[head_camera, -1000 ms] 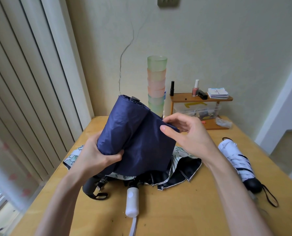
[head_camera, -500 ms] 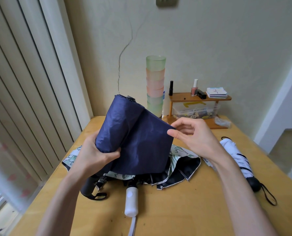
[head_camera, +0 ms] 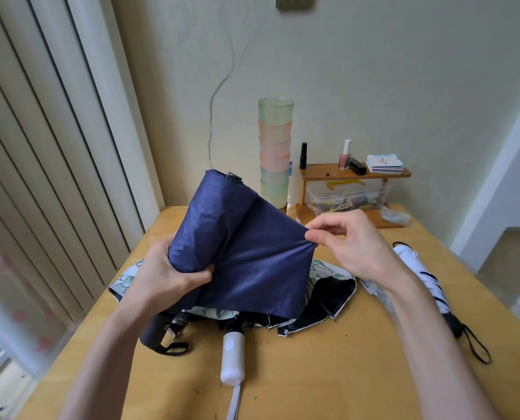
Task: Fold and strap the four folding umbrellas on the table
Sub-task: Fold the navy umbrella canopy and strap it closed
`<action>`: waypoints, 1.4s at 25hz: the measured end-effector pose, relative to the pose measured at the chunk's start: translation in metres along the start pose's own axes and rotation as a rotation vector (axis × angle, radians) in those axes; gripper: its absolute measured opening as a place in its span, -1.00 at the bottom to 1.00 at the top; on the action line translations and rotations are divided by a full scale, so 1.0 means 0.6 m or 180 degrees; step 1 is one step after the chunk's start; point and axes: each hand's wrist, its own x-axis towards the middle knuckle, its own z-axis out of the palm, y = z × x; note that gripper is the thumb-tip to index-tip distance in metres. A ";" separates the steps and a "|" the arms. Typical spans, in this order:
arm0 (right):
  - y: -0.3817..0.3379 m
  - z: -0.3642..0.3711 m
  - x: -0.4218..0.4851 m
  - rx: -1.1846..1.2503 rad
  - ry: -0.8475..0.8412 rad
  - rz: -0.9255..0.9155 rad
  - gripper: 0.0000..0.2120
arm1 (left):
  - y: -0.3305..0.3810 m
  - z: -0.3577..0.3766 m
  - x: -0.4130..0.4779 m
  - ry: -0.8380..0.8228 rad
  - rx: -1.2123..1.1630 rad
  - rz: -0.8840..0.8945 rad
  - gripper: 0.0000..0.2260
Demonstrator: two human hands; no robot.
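We find one white umbrella (head_camera: 419, 277) rolled, apparently strapped, at the worktop's (head_camera: 328, 383) right edge. A patterned umbrella (head_camera: 328, 301) lies unfolded mid-worktop. The navy umbrella (head_camera: 240, 247) is held above it, half rolled and unstrapped. The left hand (head_camera: 164, 280) grips the roll; the right hand (head_camera: 352, 247) pinches the loose flap's corner.

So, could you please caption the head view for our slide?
Left hand grips rolled navy umbrella while right hand pinches its loose flap.
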 end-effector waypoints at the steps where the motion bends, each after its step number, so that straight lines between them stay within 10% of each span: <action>1: 0.000 0.000 0.000 -0.0061 0.0007 0.0011 -0.77 | 0.001 -0.001 -0.002 -0.0018 -0.0030 -0.0057 -0.66; 17: -0.011 0.015 -0.005 0.1363 0.0210 0.0166 -0.78 | 0.000 -0.008 -0.007 -0.0001 -0.0619 -0.0445 -0.39; 25: -0.005 0.083 0.017 0.1130 0.1048 0.0066 -0.79 | 0.010 0.014 0.000 0.0263 -0.1038 -0.0631 -0.71; 30: -0.013 0.100 0.012 0.1004 0.1008 0.0125 -0.64 | 0.013 0.004 -0.004 0.0309 -0.1350 -0.0867 -0.26; 35: 0.000 0.085 0.017 0.0780 0.1345 -0.0089 -0.65 | 0.025 0.001 -0.006 0.0168 -0.1524 -0.1095 -0.23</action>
